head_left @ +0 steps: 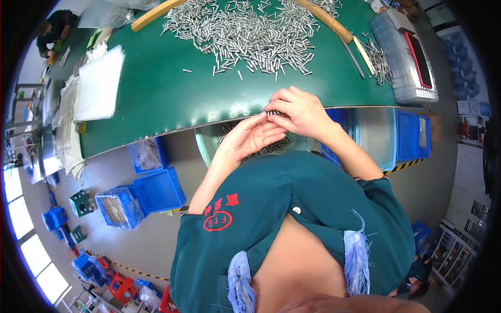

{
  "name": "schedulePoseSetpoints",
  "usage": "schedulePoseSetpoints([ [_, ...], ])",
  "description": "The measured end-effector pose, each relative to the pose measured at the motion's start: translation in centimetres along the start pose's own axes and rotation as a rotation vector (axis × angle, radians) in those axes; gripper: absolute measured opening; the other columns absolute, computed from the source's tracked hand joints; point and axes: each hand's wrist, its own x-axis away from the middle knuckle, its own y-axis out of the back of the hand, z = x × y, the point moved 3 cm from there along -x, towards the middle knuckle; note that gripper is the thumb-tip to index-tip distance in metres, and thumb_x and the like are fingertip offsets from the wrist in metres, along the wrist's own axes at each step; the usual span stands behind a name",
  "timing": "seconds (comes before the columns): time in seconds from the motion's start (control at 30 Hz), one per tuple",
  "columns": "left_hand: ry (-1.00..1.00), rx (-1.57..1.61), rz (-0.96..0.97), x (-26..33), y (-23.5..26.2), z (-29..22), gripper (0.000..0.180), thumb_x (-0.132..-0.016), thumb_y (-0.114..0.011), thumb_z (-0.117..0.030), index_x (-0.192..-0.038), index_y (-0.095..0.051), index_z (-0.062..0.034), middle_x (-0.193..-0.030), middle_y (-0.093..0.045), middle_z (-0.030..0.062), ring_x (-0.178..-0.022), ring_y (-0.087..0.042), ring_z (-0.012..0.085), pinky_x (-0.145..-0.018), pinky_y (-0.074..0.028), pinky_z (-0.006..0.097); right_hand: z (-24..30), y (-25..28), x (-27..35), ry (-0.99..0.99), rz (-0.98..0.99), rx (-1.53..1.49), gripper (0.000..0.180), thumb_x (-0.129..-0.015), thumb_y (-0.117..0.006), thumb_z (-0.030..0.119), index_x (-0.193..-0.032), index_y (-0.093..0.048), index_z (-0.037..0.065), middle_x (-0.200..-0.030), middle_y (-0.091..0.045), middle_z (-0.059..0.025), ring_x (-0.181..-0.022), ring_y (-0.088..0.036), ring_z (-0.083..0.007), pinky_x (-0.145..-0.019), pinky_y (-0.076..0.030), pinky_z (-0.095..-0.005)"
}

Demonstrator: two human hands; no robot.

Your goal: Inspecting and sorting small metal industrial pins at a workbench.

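At the near edge of the green bench [156, 99], the right hand [300, 110] closed its fingers on a small bundle of metal pins [272, 113], lying left to right, while the left hand [250, 136] waited open, palm up, just below it.

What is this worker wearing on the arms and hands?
Both hands, the left hand and the right hand, are bare: no gloves, rings or watch show. The forearms are bare too. The teal green work shirt has short sleeves and a red emblem on its left side.
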Motion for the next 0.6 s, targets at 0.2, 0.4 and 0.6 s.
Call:
schedulePoseSetpoints([
  [0.2,-0.039,-0.180,-0.046,-0.5,-1.2,0.2,0.032,-0.097,-0.046,-0.017,-0.117,-0.049,0.0074,-0.110,-0.060,0.0215,-0.103,-0.062,0.0299,-0.091,-0.053,0.042,0.3,0.3,1.2,-0.114,0.022,-0.089,0.016,-0.080,-0.064,0.019,-0.095,-0.066,0.014,-0.094,-0.059,0.0010,-0.083,-0.057,-0.0206,-0.071,-0.050,-0.0330],
  [0.4,-0.099,-0.277,-0.073,-0.6,-1.3,0.8,0.032,-0.099,-0.042,-0.019,-0.116,-0.052,0.0064,-0.111,-0.061,0.0211,-0.105,-0.062,0.0287,-0.090,-0.053,0.039,0.2,0.5,1.3,-0.207,0.057,-0.135,0.025,-0.082,-0.061,0.016,-0.107,-0.062,0.014,-0.098,-0.059,-0.0016,-0.091,-0.060,-0.0228,-0.075,-0.050,-0.0347],
  [0.6,-0.142,-0.360,-0.143,-0.3,-1.7,1.1,0.033,-0.099,-0.043,-0.021,-0.115,-0.054,0.0053,-0.109,-0.062,0.0186,-0.103,-0.063,0.0267,-0.087,-0.053,0.036,0.1,0.2,1.5,-0.224,0.055,-0.230,0.030,-0.082,-0.063,0.014,-0.111,-0.060,0.012,-0.099,-0.058,-0.0060,-0.092,-0.061,-0.0239,-0.074,-0.050,-0.0353],
])
